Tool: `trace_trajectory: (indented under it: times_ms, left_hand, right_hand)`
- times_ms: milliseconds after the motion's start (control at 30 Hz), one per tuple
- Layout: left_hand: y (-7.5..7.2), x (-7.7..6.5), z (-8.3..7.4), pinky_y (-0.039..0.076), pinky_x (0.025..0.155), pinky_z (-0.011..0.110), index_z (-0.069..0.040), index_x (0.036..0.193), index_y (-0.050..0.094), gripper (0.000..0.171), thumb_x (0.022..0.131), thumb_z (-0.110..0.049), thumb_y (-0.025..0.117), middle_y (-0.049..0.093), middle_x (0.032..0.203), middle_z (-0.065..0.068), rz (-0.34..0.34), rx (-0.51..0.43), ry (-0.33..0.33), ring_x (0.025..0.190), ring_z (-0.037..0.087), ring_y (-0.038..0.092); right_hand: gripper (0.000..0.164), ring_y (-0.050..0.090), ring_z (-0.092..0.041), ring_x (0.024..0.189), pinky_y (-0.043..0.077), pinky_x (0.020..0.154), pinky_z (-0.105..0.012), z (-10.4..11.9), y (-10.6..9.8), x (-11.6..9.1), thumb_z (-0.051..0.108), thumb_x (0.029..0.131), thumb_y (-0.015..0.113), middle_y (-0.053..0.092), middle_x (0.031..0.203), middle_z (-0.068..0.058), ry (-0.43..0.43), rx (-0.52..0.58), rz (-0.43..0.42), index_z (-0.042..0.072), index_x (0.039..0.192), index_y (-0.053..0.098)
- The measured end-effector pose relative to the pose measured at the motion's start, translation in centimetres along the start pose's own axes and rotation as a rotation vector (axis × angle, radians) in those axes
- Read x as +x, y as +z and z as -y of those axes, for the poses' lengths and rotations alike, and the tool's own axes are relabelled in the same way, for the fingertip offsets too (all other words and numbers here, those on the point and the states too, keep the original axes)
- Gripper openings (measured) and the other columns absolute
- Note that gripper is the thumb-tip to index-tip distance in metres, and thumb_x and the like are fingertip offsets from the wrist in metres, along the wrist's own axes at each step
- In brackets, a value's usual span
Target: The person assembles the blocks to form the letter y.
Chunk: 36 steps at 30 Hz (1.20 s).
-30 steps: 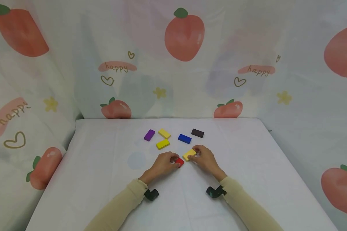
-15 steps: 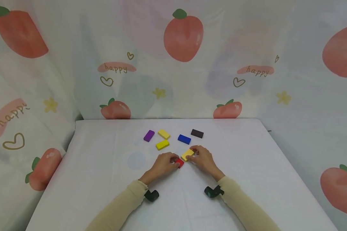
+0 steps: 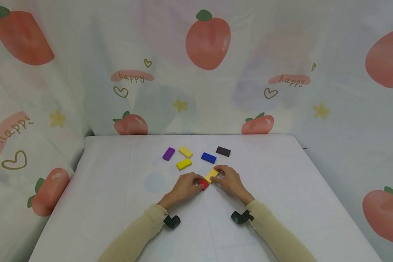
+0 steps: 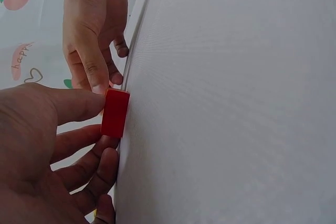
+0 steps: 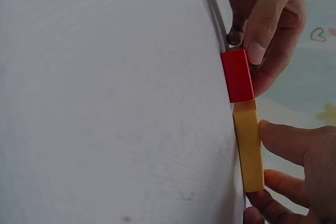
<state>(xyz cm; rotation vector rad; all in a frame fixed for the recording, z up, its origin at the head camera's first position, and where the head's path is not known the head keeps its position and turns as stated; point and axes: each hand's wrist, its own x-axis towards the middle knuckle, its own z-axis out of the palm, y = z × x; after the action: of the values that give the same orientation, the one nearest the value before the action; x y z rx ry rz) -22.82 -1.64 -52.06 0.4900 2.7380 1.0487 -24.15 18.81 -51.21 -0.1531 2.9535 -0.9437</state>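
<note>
Near the middle of the table, my left hand pinches a red block between thumb and fingers. My right hand holds a pale yellow block by its sides, thumb on the near side. Both blocks lie flat on the white cloth. In the right wrist view the red block and the yellow block meet end to end, or nearly so. The left wrist view shows the red block at the thumb tip; there the yellow block is mostly hidden.
Behind the hands lie a purple block, a bright yellow block, a paler yellow block, a blue block and a dark brown block. A printed curtain hangs along the table's far edge.
My right hand has moved the pale yellow block slightly left and down, up to the red block. The left hand and red block have stayed nearly still.
</note>
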Motion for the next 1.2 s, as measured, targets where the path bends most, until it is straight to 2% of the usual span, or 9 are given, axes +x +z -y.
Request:
trace_trajectory:
  times_ms: [767, 1200]
  left_hand:
    - [-0.16, 0.03, 0.07, 0.048, 0.075, 0.023, -0.012, 0.118, 0.071, 0.031, 0.09, -0.024, 0.071, 0.066, 0.096, -0.002, -0.01, -0.011, 0.036, 0.083, 0.011, 0.054]
    - [0.06, -0.06, -0.21, 0.051, 0.081, 0.025, -0.014, 0.12, 0.07, 0.032, 0.09, -0.025, 0.071, 0.067, 0.101, -0.001, -0.003, -0.006, -0.011, 0.088, 0.012, 0.056]
  right_hand:
    - [0.047, 0.057, -0.026, 0.108, 0.039, 0.097, -0.056, 0.54, -0.1, -0.24, 0.033, 0.085, 0.075, 0.065, 0.121, -0.007, 0.008, -0.025, 0.013, 0.014, 0.127, 0.064]
    - [0.047, 0.057, -0.025, 0.109, 0.037, 0.101, -0.057, 0.46, 0.1, -0.14, 0.034, 0.085, 0.075, 0.065, 0.123, -0.006, 0.024, -0.017, 0.023, 0.016, 0.127, 0.064]
